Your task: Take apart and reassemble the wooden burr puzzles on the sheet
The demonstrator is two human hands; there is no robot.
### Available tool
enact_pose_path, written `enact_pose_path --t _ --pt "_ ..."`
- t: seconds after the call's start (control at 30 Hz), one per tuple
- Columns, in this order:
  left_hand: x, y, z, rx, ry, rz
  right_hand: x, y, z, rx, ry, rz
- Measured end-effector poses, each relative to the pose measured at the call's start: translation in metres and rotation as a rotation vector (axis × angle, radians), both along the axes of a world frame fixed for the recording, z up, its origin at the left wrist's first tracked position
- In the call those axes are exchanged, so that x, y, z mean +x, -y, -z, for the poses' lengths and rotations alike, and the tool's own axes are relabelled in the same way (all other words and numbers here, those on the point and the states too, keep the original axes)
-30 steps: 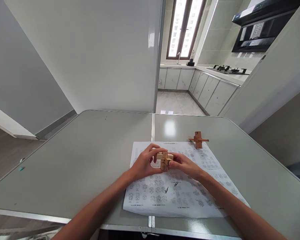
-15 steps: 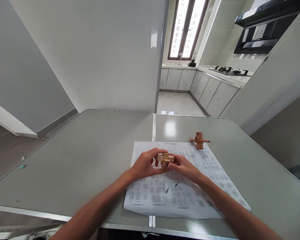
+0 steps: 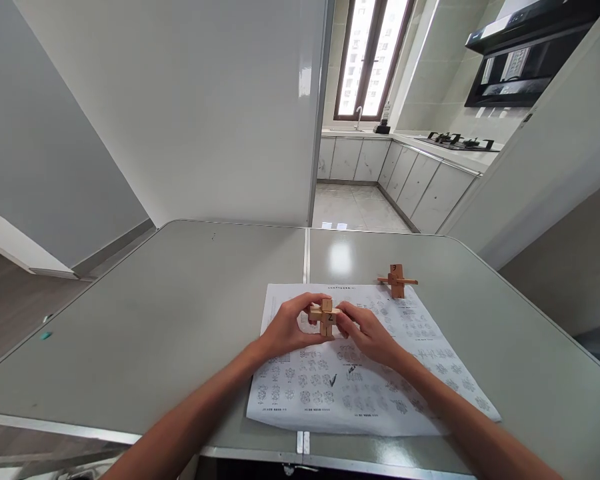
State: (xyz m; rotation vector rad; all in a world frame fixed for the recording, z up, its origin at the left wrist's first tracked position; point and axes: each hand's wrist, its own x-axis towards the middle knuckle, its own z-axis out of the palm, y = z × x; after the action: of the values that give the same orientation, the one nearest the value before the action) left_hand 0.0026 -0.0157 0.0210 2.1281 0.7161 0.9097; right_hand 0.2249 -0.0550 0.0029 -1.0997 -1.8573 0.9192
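A light wooden burr puzzle (image 3: pixel 325 317) with a black mark on one face is held just above a printed sheet (image 3: pixel 360 393). My left hand (image 3: pixel 286 328) grips the puzzle from the left, fingers curled round it. From the right my right hand (image 3: pixel 365 333) pinches the same puzzle. A second, darker wooden cross puzzle (image 3: pixel 397 280) stands on the table past the sheet's far right corner, apart from both hands.
The grey folding table (image 3: pixel 145 320) has a seam down its middle and a metal front edge. A small teal speck (image 3: pixel 43 335) lies near its left edge. A white partition wall rises behind the table; a kitchen with cabinets opens at the back right.
The puzzle has been turned in my hands, so a face with a black mark now points toward me. Both hands stay closed on it in nearly the same place.
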Motion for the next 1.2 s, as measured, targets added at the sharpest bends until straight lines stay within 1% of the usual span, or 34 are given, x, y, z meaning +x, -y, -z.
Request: enact_pose_path --t 0.2,0.33,0.47,0.6,0.7,0.8,1.0,1.2 --pt "-0.001 0.002 -0.001 0.061 -0.047 0.011 0.002 0.001 -0.007 -0.176 -0.113 -0.105" --pt "-0.003 0.000 -0.003 0.003 -0.047 0.032 0.001 0.001 -0.007 -0.258 -0.180 -0.131" --pt "-0.004 -0.005 -0.002 -0.057 -0.038 0.013 -0.004 0.000 -0.006 -0.359 -0.330 -0.091" --pt "-0.004 -0.011 0.004 -0.125 0.008 -0.071 -0.006 -0.004 -0.006 -0.509 -0.568 -0.020" --pt "-0.004 -0.014 0.006 -0.137 0.021 -0.132 -0.003 -0.010 -0.006 -0.603 -0.767 0.060" --pt "-0.004 -0.014 0.005 -0.132 0.006 -0.161 0.001 -0.016 -0.001 -0.629 -0.916 0.157" --pt "-0.004 -0.017 0.004 -0.134 -0.014 -0.210 0.009 -0.026 0.017 -0.659 -1.137 0.306" --pt "-0.006 -0.020 0.005 -0.124 -0.033 -0.241 0.020 -0.033 0.028 -0.550 -1.153 0.344"
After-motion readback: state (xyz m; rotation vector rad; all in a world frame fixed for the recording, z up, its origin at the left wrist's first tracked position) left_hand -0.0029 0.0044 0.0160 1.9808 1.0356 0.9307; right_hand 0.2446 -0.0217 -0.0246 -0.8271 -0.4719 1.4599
